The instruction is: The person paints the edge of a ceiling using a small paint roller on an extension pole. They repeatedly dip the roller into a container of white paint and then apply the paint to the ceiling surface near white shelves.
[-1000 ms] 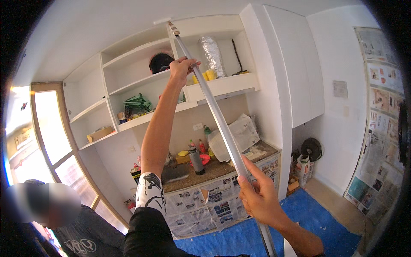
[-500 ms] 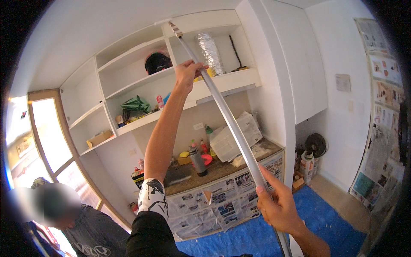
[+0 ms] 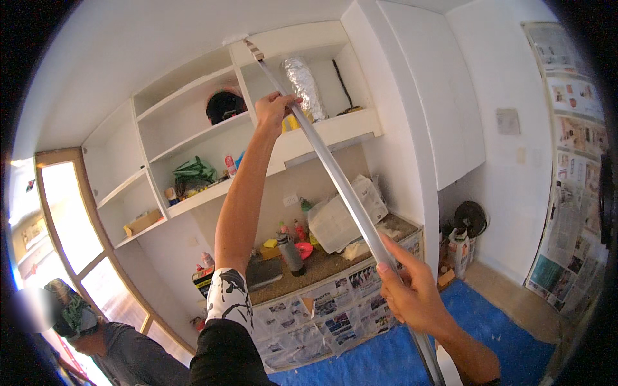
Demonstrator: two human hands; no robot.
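Note:
A long silver pole (image 3: 341,186) runs from the lower right up to the top of the white shelving, with a small head (image 3: 254,49) at its upper end near the edge of the ceiling. My left hand (image 3: 275,112) is raised high and closed round the upper part of the pole, its forearm crossing in front of the shelves. My right hand (image 3: 409,289) grips the pole lower down, index finger laid along it. I cannot make out whether the head touches the surface behind it.
A person in a dark shirt (image 3: 129,354) stands at lower left by a glazed door (image 3: 67,209). A counter (image 3: 283,289), faced with newspaper, holds bottles (image 3: 291,257), a sink and paper. A blue tarp (image 3: 483,328) covers floor. A papered panel (image 3: 566,148) and black fan (image 3: 470,219) are right.
The pole's head and my left hand have shifted slightly in view along with the shelving. My right hand has moved rightward. The other person's head has turned and lowered a little.

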